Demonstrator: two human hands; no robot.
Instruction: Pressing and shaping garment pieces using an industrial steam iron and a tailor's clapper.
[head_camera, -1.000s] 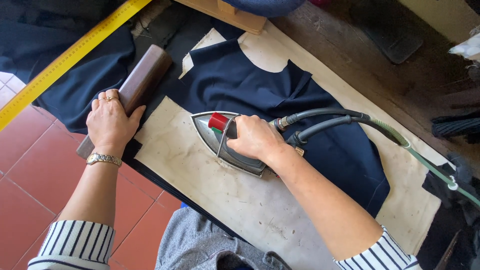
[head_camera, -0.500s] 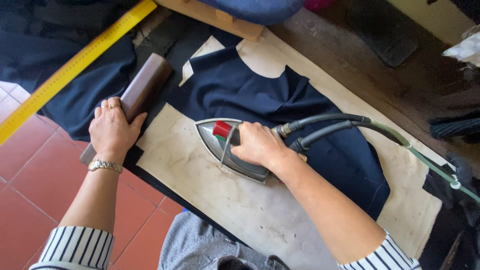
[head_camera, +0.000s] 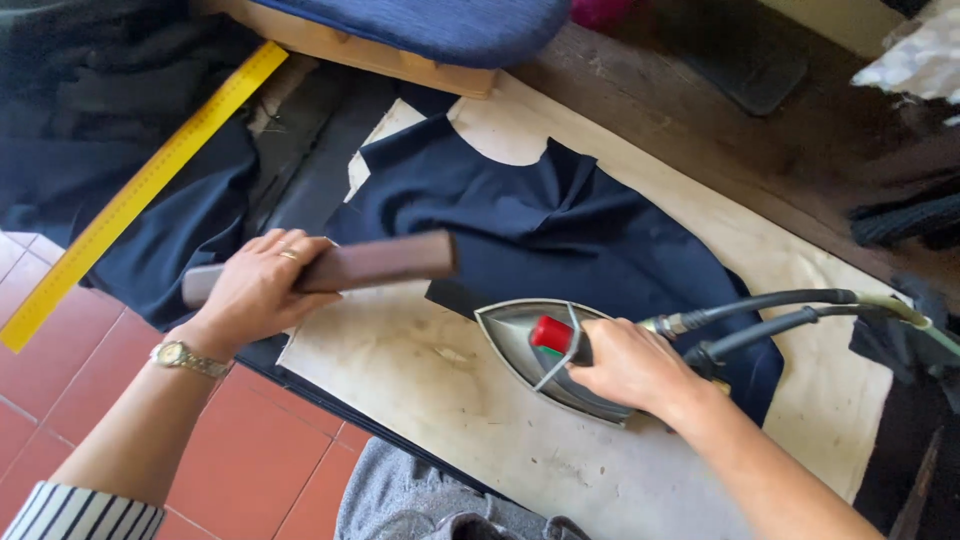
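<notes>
Two hands: wooden block (head_camera: 340, 268), steam iron (head_camera: 545, 355).

Striped sleeve (head_camera: 85, 512), wristwatch (head_camera: 182, 356), perhaps gold ring (head_camera: 289, 255)

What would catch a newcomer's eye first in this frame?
The steam iron at centre, gripped by the right hand, sits on a stained cream pressing cloth at the edge of dark navy fabric. To its left, the left hand holds a brown wooden block above the cloth. A yellow ruler slants across the upper left.
</notes>
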